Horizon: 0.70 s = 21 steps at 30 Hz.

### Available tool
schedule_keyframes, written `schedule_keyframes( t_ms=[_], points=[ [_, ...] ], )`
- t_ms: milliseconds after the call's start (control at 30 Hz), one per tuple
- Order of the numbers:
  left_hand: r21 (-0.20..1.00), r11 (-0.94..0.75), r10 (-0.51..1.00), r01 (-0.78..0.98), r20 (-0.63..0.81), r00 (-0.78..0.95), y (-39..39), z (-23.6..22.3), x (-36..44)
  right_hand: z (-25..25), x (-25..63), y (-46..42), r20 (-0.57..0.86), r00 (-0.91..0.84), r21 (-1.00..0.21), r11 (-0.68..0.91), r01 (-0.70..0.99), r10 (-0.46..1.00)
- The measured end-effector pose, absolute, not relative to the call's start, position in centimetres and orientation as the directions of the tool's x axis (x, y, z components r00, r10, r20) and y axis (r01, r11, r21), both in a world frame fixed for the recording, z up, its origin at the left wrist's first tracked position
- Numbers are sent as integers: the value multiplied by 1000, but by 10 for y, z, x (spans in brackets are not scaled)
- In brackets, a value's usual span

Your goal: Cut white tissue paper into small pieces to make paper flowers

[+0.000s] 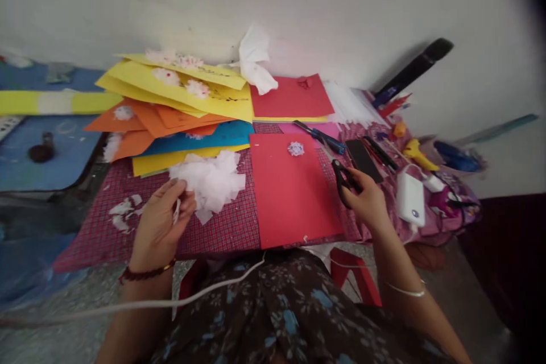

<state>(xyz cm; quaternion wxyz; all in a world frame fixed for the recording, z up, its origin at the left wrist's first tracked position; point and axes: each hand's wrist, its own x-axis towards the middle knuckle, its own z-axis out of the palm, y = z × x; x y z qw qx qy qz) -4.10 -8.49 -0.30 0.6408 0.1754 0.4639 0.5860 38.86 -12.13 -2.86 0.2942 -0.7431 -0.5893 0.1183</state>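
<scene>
My right hand (pixel 367 200) is closed on the black handles of a pair of scissors (pixel 340 177), at the right edge of a red paper sheet (pixel 290 199). The blades point away from me. A small pale crumpled paper flower (pixel 296 149) lies on the upper part of that sheet. My left hand (pixel 160 219) is curled, with a small bit of white paper (pixel 176 211) showing between its fingers. Its fingertips are at the left edge of a loose pile of white tissue paper pieces (pixel 213 182). White paper scraps (pixel 124 213) lie left of this hand.
Behind the pile are stacked yellow sheets (pixel 140 81) with paper flowers, orange sheets (pixel 164 118) and a blue sheet (pixel 205 136). On the right lie a blue-handled tool (pixel 328 141), a dark phone (pixel 362 159), a yellow glue gun (pixel 420 154) and a white power bank (pixel 410 199). A white cable (pixel 205 290) crosses my lap.
</scene>
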Motion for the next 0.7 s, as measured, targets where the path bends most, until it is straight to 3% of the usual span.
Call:
schedule_keyframes(
  t_ms=[100, 200, 300, 367, 433, 533, 700],
  points=[
    [747, 298, 907, -594, -416, -68, -90, -3, -25, -37, 416, -120, 246, 349, -417, -226, 880, 904],
    [731, 310, 904, -608, -425, -50, -99, -1, -11, -38, 422, -118, 334, 333, -386, -194, 902, 882],
    [733, 287, 922, -616, -387, -30, -107, 0, -1, -30, 398, -115, 390, 353, -551, -91, 830, 850],
    [742, 272, 933, -612, -360, -22, -111, 1, 6, -20, 364, -113, 269, 324, -787, 12, 617, 907],
    [749, 259, 939, -610, -343, -22, -115, 4, 14, -8, 321, -110, 139, 91, -913, 92, 396, 986],
    [759, 251, 946, -601, -324, -13, -122, 11, 29, 8, 263, -101, 51, -275, -979, 102, 176, 960],
    [785, 231, 953, -575, -300, -27, -133, 23, 53, 21, 225, -92, 36, -513, -998, 6, -60, 858]
  ],
)
